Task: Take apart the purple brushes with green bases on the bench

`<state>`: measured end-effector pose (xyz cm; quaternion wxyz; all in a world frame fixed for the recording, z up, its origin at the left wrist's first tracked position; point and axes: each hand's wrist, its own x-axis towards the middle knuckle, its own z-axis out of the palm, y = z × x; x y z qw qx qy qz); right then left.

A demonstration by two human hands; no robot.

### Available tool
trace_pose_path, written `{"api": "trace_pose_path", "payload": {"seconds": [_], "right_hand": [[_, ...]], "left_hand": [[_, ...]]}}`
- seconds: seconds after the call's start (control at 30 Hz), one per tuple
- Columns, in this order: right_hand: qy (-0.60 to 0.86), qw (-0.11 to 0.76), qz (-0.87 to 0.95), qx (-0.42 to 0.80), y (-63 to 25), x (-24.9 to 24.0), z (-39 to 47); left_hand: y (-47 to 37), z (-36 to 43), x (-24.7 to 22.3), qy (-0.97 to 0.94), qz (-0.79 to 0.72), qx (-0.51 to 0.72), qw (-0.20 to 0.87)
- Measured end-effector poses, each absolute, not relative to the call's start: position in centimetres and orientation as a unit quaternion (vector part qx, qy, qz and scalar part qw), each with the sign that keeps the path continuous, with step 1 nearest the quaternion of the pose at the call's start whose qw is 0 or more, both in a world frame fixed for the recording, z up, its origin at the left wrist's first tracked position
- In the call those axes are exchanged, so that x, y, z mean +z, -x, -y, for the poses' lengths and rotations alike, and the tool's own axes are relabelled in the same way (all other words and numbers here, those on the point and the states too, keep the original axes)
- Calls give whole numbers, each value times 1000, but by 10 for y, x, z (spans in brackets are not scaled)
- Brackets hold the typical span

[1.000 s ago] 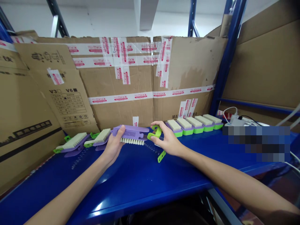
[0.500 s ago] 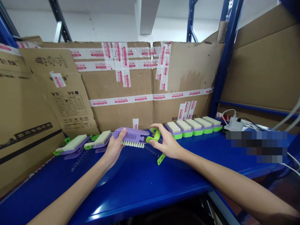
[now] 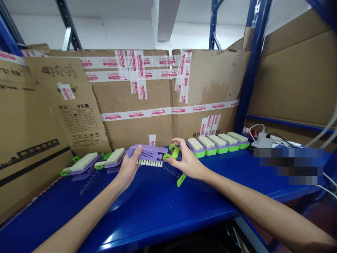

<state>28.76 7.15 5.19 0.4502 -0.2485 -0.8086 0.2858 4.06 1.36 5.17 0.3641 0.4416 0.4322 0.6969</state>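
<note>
My left hand (image 3: pixel 129 168) is closed round the left end of a purple brush (image 3: pixel 149 154), its white bristles pointing down above the blue shelf. At the brush's right end, my right hand (image 3: pixel 188 159) grips a curved green piece (image 3: pixel 171 153) between thumb and fingers. A thin metal spring (image 3: pixel 171 171) lies below the brush, beside a slotted green strip (image 3: pixel 181 180) under my right hand. Two more purple brushes with green parts, one at the far left (image 3: pixel 83 161) and one nearer (image 3: pixel 116 156), rest with bristles up.
Several finished-looking brushes with green bases (image 3: pixel 210 142) stand in a row at the back right. Springs (image 3: pixel 88 182) lie at the left. Cardboard (image 3: pixel 134 126) walls the back of the blue shelf (image 3: pixel 147 214). Cables and a white adapter (image 3: pixel 264 140) are at the right.
The green piece has turned slightly and shifted a little left in my right hand, towards the brush's end. My left hand keeps its hold on the brush.
</note>
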Motion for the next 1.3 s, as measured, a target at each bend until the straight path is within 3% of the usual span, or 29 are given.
{"api": "trace_pose_path", "payload": {"seconds": [0.5,1.3], "right_hand": [[174,435,749,468,-281,36,-92],[196,470,763,399,-278,36,-90]], "left_hand": [[-47,-10,50,-465,-413,681,386],[-48,-9,53,-459,-418,687,377]]}}
